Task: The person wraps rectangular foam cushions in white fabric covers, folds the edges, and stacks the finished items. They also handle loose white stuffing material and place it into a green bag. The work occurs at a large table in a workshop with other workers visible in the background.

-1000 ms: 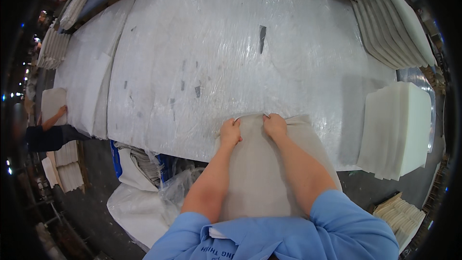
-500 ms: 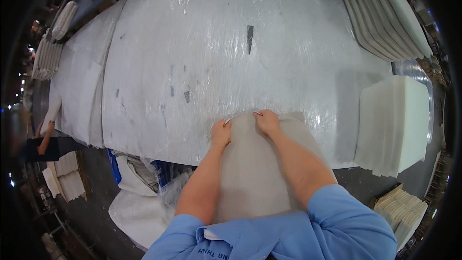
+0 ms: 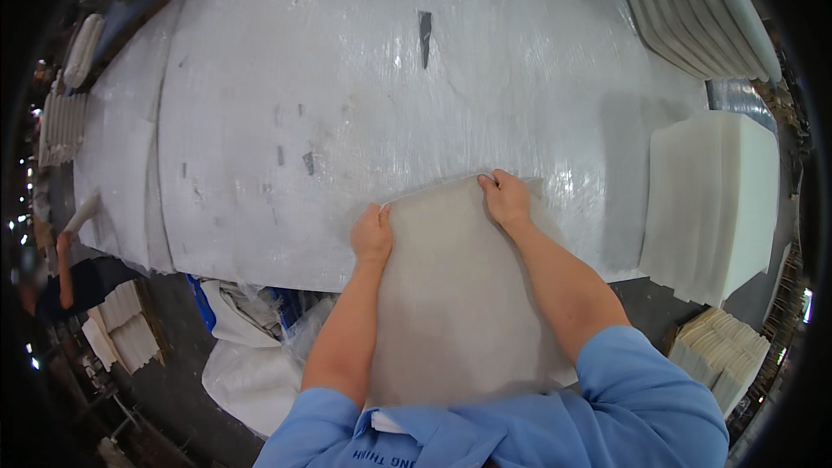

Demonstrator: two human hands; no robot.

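A beige fabric piece (image 3: 455, 295), perhaps a cushion cover, hangs between my forearms and reaches up onto the plastic-wrapped table (image 3: 364, 95). Its far edge is stretched between my two hands. My left hand (image 3: 373, 236) pinches the far left corner, thumb against the fingers. At the far right my right hand (image 3: 508, 199) grips the same edge, and a small corner of fabric sticks out past it. The near end of the piece lies close against my blue shirt. Whether the piece is one layer or two does not show.
A stack of white foam slabs (image 3: 706, 208) stands on the table's right end, with a taller stack of pads (image 3: 693, 17) behind. Near left, white plastic-wrapped material (image 3: 251, 377) lies below the edge. Another person (image 3: 82, 286) handles a light pad at the far left.
My hands have moved apart, the left one leftward and the right one rightward and up. The fabric's far edge is now pulled wide and straighter; more of its surface shows.
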